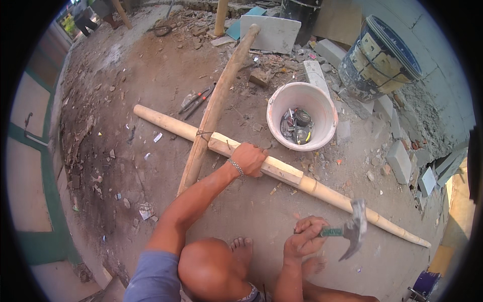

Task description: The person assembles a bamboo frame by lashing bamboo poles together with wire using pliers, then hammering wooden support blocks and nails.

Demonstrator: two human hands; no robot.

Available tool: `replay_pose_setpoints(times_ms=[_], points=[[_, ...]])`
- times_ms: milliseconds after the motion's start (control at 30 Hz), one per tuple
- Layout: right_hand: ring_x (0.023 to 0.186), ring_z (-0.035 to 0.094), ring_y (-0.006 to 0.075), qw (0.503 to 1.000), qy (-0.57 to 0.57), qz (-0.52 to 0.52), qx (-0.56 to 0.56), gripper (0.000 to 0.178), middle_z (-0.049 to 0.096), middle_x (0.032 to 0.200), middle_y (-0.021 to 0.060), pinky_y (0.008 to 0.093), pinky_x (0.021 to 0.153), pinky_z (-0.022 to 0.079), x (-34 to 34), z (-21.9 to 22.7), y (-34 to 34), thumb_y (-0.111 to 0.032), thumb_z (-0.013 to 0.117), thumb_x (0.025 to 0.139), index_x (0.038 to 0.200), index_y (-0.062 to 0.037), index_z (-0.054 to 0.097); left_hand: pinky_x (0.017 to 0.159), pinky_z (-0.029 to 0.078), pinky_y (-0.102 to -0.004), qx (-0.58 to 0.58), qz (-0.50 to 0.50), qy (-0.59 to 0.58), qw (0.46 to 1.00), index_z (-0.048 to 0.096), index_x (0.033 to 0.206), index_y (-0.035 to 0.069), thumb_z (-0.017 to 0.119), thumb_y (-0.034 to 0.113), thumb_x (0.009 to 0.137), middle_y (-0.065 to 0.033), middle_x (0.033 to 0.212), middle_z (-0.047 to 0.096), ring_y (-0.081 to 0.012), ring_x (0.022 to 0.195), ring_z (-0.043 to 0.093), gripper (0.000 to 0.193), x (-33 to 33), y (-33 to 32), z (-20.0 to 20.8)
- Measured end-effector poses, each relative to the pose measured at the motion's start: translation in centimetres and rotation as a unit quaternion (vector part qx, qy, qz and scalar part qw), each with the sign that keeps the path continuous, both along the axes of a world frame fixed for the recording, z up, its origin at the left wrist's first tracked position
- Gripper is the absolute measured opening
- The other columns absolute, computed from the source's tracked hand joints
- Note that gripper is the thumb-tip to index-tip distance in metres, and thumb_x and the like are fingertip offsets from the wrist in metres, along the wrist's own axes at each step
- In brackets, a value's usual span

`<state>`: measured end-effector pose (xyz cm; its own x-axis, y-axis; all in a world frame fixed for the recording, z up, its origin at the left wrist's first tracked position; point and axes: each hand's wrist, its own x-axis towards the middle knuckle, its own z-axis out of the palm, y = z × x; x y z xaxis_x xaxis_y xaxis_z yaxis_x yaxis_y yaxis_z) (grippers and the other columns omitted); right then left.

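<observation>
My left hand (248,160), with a metal chain bracelet at its wrist, is closed round a short squared length of wood (284,171). That piece lies along a long pale pole (347,202), which tapers toward the right. Something thin and dark, possibly a nail, shows by my fingertips, too small to tell. A second, browner pole (221,95) crosses the first just left of my hand, with wire at the crossing. In my right hand (305,235) is a claw hammer (354,229), gripped by its green handle and held off the ground, nearer to me than the pale pole.
A white bucket (275,113) with tape measures and small tools stands beyond the poles. Red-handled pliers or cutters (196,99) lie left of the brown pole. A larger stained bucket (375,60), rubble and blocks (400,161) line the right wall. People stand far left.
</observation>
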<state>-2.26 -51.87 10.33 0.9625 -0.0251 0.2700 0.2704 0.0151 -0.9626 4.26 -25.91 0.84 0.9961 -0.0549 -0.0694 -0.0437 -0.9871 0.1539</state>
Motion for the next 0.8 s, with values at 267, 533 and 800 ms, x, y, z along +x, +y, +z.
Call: replay_pose_setpoints(times_ms=[267,533,800], points=[[0.056,0.047,0.0196,0.916,0.079,0.064,-0.388,0.029,0.051,0.077,0.008,0.0344,0.052,0.042,0.0,-11.1,-2.0,-0.025,0.051,0.108,0.09,-0.0039,0.046,0.078,0.059,-0.0442,-0.001,-0.03,0.0,1.0,0.07,0.1,0.004,0.084,0.038,0.065,-0.0161,0.095,0.075,-0.0336,0.087,0.074,0.051,1.8,-1.1,0.6],[0.057,0.048,0.0176,0.994,-0.111,0.01,0.013,0.03,0.05,0.068,0.0031,0.0339,0.053,0.042,0.1,-3.2,-1.5,-0.031,0.045,0.112,0.096,-0.0062,0.048,0.078,0.059,-0.0436,-0.005,-0.006,0.002,1.0,0.07,0.1,0.003,0.085,0.038,0.066,-0.0161,0.092,0.075,-0.0331,0.087,0.075,0.051,0.6,-0.8,0.3],[0.055,0.043,0.0189,0.999,-0.03,0.018,0.003,0.028,0.043,0.068,0.0028,0.034,0.055,0.045,1.0,-0.2,-2.1,-0.029,0.045,0.112,0.095,-0.0069,0.044,0.077,0.059,-0.0435,-0.017,-0.003,-0.02,1.0,0.07,0.099,0.003,0.084,0.037,0.065,-0.0153,0.091,0.075,-0.0327,0.086,0.074,0.05,-0.4,0.2,-0.4]])
